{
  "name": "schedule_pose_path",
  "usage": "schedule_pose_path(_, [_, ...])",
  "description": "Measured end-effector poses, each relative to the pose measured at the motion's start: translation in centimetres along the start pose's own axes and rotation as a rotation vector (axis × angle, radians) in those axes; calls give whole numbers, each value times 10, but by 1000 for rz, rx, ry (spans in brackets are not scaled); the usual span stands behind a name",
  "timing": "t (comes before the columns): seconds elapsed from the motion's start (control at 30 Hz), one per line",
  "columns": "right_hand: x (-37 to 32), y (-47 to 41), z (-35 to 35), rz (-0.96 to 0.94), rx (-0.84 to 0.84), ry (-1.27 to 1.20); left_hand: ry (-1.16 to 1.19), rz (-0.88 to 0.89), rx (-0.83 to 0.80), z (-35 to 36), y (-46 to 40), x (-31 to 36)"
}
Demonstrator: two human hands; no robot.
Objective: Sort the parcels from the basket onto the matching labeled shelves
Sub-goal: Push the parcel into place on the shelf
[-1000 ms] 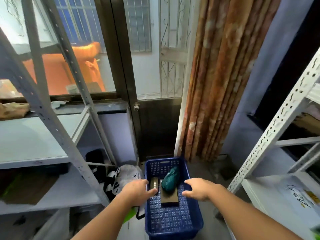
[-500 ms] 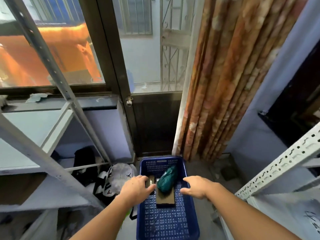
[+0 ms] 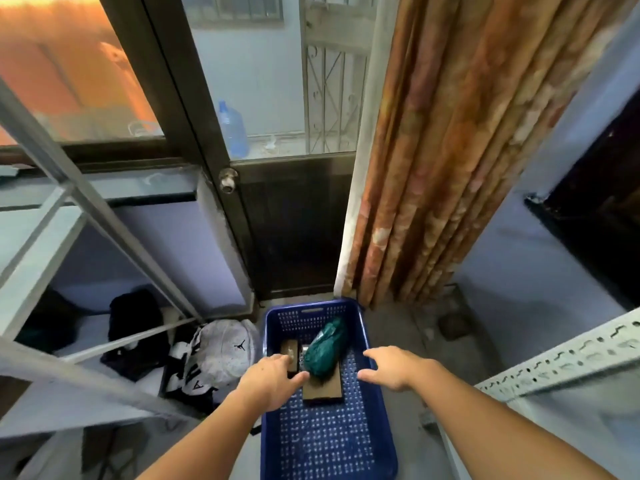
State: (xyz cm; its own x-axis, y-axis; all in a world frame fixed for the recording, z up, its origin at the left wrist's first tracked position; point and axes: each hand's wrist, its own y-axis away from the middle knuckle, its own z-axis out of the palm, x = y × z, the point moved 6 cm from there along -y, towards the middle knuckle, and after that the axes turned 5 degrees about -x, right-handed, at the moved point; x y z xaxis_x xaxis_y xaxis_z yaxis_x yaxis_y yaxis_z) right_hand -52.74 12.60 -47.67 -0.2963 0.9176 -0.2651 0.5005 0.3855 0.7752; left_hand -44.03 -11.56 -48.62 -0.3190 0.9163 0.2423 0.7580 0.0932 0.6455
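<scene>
Evidently three parcels, among them a green parcel (image 3: 325,348), are left in the basket (image 3: 375,403), over which the left hand (image 3: 273,379) and right hand (image 3: 394,370) are spread open, nothing gripped.

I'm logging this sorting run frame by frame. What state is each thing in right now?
Blue basket: on the floor, holding parcels at its far end.
Green wrapped parcel: lying on the brown flat box.
Brown flat box: flat on the basket floor.
Small dark box: in the basket, beside the green parcel.
Left hand: reaching in, fingers relaxed, holding nothing.
Right hand: open over the basket.
Door: closed.
Curtain: gathered in folds.
</scene>
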Motion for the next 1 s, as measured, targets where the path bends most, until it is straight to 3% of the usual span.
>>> schedule_pose_path(0.67, [95,-402,203,24,-75,22,-66,43,-98,240,-358,-115])
schedule_pose_path(1.0, [153,-552,287,49,-67,-57,165,-95,-154,358,-500,-155])
